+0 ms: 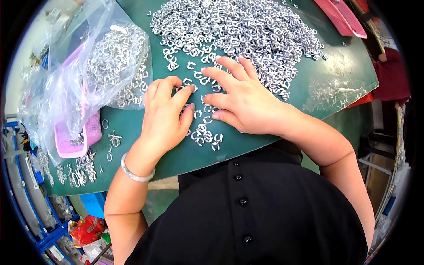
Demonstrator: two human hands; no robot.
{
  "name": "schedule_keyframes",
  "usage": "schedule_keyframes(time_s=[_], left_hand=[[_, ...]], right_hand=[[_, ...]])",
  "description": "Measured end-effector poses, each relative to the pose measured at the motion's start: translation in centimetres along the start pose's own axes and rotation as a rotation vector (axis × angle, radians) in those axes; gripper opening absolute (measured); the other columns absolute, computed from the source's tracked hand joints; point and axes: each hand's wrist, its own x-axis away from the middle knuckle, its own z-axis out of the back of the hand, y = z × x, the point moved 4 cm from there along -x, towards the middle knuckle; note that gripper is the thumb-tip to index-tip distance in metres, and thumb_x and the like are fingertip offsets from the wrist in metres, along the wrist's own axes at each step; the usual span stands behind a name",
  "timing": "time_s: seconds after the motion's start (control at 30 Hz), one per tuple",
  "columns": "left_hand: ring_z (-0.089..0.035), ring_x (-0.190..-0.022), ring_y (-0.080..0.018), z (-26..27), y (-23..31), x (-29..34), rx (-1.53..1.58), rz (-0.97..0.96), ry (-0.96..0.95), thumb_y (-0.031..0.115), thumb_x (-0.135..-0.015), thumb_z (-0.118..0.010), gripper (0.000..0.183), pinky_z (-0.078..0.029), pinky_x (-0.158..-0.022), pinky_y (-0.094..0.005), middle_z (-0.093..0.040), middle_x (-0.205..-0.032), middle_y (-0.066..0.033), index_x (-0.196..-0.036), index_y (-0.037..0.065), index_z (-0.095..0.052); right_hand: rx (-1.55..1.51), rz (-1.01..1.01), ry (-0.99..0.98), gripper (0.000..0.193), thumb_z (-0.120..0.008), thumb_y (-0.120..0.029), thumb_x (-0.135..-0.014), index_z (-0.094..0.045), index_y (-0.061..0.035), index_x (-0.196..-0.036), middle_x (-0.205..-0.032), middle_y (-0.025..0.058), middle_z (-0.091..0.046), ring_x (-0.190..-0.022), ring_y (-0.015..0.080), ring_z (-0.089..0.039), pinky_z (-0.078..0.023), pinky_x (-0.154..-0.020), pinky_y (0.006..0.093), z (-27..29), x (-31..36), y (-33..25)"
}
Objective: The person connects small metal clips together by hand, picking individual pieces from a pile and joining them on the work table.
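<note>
Small silver C-shaped metal pieces (238,31) lie in a large heap on the green tabletop (176,163). A looser scatter of the same pieces (202,134) runs from the heap toward me, between my hands. My left hand (163,108) is at the left side of this scatter, its thumb and index fingertip apart and the other fingers bent. A piece lies at the index fingertip. My right hand (247,97) spreads its fingers over the scatter, fingertips on or just above the pieces. The pieces under both palms are hidden.
A clear plastic bag (117,66) full of similar pieces stands at the left, partly over a pink basket (70,148). Loose rings and metal parts (86,165) lie near it. A red-pink tray (340,17) sits far right, near another person's dark red sleeve (391,77).
</note>
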Motion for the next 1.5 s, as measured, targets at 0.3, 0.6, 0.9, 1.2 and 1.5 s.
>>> schedule_keyframes(time_s=[0.3,0.6,0.9,1.2,1.5], left_hand=[[-0.053,-0.100,-0.0302,0.3,-0.6,0.2,0.095,-0.041,0.002,0.001,-0.074,-0.068,0.022,-0.041,-0.089,-0.0406,-0.057,-0.104,-0.0126,-0.095,0.004,-0.066],[-0.052,-0.104,-0.0303,0.0,-1.8,-0.7,0.007,0.060,-0.008,0.005,-0.078,-0.067,0.024,-0.039,-0.094,-0.0403,-0.057,-0.107,-0.0124,-0.101,0.002,-0.067],[-0.057,-0.092,-0.0310,0.4,-2.4,-0.7,0.135,0.049,-0.007,0.001,-0.079,-0.064,0.018,-0.045,-0.084,-0.0385,-0.061,-0.098,-0.0125,-0.097,0.002,-0.067],[-0.054,-0.101,-0.0309,-0.1,-0.7,-0.7,0.159,-0.048,-0.102,0.003,-0.084,-0.062,0.027,-0.044,-0.089,-0.0385,-0.059,-0.108,-0.0133,-0.111,0.002,-0.065],[-0.057,-0.095,-0.0306,0.4,0.4,0.5,0.199,-0.097,-0.120,0.002,-0.079,-0.065,0.018,-0.046,-0.085,-0.0391,-0.060,-0.102,-0.0116,-0.097,0.001,-0.066]], right_hand=[[0.127,-0.078,-0.025,0.037,-0.069,-0.029,-0.084,-0.066,-0.0080,-0.114,-0.139,0.0148,-0.044,-0.136,0.0404,-0.030,-0.023,-0.109,0.0599,0.2,-1.3,1.2],[0.172,-0.029,-0.059,0.033,-0.066,-0.032,-0.087,-0.069,-0.0094,-0.110,-0.141,0.0167,-0.044,-0.137,0.0410,-0.031,-0.022,-0.109,0.0652,0.0,-3.4,2.2],[0.288,-0.050,-0.049,0.040,-0.067,-0.029,-0.086,-0.064,-0.0076,-0.120,-0.141,0.0161,-0.043,-0.138,0.0402,-0.029,-0.022,-0.111,0.0618,-0.6,-4.8,3.1],[0.013,0.145,0.099,0.022,-0.063,-0.015,-0.085,-0.072,-0.0101,-0.104,-0.132,0.0173,-0.052,-0.129,0.0405,-0.040,-0.034,-0.106,0.0513,2.5,-2.5,1.7],[-0.146,-0.004,-0.033,0.022,-0.067,-0.003,-0.075,-0.069,-0.0058,-0.096,-0.102,0.0091,-0.057,-0.098,0.0299,-0.052,-0.044,-0.086,0.0396,3.9,6.7,0.3]])
